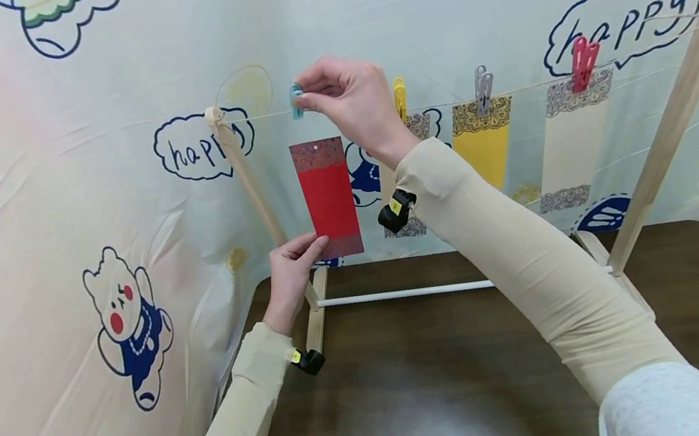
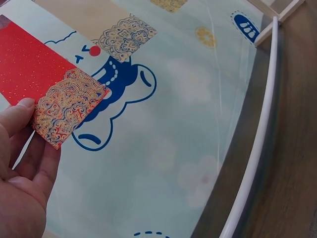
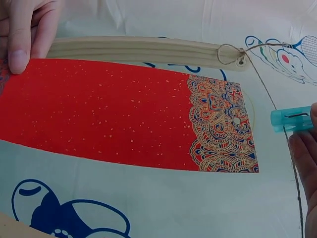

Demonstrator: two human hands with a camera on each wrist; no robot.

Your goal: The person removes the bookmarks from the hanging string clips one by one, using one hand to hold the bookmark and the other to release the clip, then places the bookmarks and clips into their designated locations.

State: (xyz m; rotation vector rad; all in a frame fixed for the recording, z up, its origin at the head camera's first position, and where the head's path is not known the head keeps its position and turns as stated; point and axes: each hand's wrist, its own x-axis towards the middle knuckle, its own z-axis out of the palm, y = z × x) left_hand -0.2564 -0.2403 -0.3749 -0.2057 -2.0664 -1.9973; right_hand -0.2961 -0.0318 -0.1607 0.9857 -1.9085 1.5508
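Observation:
A red card [image 1: 327, 198] with patterned ends stands upright below the string [image 1: 258, 117]; my left hand [image 1: 292, 267] pinches its bottom left corner. The left wrist view shows the thumb on the card's patterned end [image 2: 67, 111]. My right hand [image 1: 345, 100] pinches a light blue clothespin [image 1: 297, 100] at the string, just above the card's top edge. In the right wrist view the clothespin [image 3: 291, 119] sits beside the string [image 3: 277, 111], apart from the red card [image 3: 129, 116].
A wooden frame with a left post [image 1: 247, 181], a right post [image 1: 672, 129] and a white crossbar [image 1: 403, 293] stands on a dark table [image 1: 451, 385]. Yellow [image 1: 400, 97], grey [image 1: 483, 88] and red [image 1: 583, 61] pins hold other cards. A printed sheet hangs behind.

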